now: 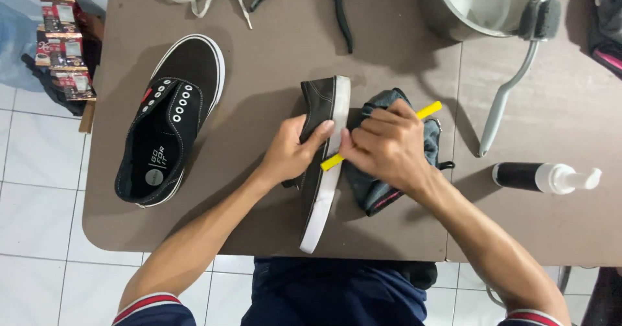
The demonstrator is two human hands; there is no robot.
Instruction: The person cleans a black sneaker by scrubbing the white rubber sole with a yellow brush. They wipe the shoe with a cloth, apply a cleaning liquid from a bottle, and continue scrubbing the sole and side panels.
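Left hand clasped around a black sneaker, tipped on its side at the middle of the brown bench, white sole edge turned toward the right. Right hand closed on a yellow-handled brush, pressed against that white sole edge. Under the right hand, touching the shoe, a crumpled dark cloth. Well to the left, the second black sneaker, upright. To the right, a grey long-handled brush and a black pump bottle lying flat.

Bare table btwn shoes; brush, bottle block right.
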